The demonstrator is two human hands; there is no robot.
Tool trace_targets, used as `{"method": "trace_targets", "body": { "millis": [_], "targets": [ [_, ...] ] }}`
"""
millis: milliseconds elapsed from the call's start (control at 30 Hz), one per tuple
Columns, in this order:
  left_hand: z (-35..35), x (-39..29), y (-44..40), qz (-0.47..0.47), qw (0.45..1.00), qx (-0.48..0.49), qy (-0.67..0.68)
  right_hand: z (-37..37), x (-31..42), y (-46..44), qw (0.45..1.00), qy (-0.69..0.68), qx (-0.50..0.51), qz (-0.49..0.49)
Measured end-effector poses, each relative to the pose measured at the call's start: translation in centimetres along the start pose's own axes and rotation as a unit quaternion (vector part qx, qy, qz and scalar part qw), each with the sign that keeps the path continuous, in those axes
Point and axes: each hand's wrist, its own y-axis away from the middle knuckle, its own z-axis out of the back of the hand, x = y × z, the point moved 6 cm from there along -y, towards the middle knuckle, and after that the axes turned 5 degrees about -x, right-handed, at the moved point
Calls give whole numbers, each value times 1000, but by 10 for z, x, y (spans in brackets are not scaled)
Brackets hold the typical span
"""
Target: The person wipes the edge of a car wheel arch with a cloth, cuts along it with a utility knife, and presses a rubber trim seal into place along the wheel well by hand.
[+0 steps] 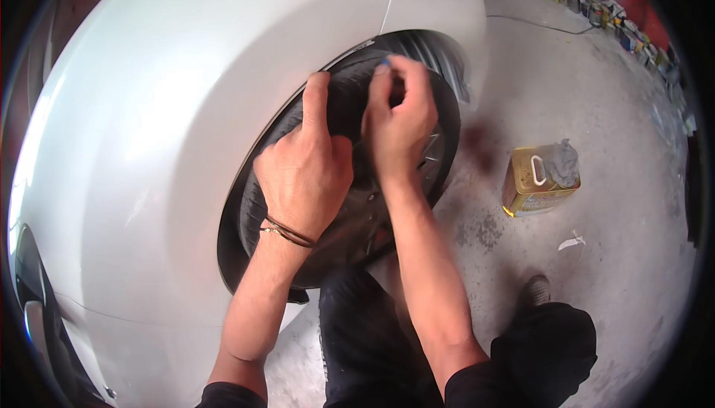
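Note:
A white car fender point(179, 73) curves around a dark wheel arch with a black tyre point(255, 214) inside. My left hand point(305, 173) is at the arch edge, its index finger stretched up to the rim and the other fingers curled; nothing shows in it. To its right, my right hand point(402, 114) is in front of the tyre's upper part, thumb and index finger pinched together on a small blue piece point(386, 61) near the top of the arch. What the blue piece is cannot be made out.
On the concrete floor point(566, 87) at the right stands a yellow metal can point(532, 184) with a grey cloth point(561, 163) on top. A white scrap point(572, 242) lies below it. Several small cans line the far right wall. My legs are below the wheel.

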Motion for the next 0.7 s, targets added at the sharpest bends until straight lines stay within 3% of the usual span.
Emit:
{"method": "trace_targets", "body": {
  "millis": [33,267,333,500,667,700],
  "targets": [
    [0,-1,0,-1,1000,-1,3,0,8,5,999,-15,-10,44],
    [2,2,-2,3,1000,2,-3,-7,8,-4,998,-2,-8,64],
    [1,0,-1,4,1000,4,9,-8,8,-6,1000,8,-2,24],
    [0,1,0,-6,1000,-10,5,-7,8,-4,994,-30,-34,103],
    [1,2,1,4,1000,4,9,-9,10,-7,996,11,-32,82],
    [1,2,0,3,1000,5,9,-8,0,-13,999,17,-40,30]
  ]
}}
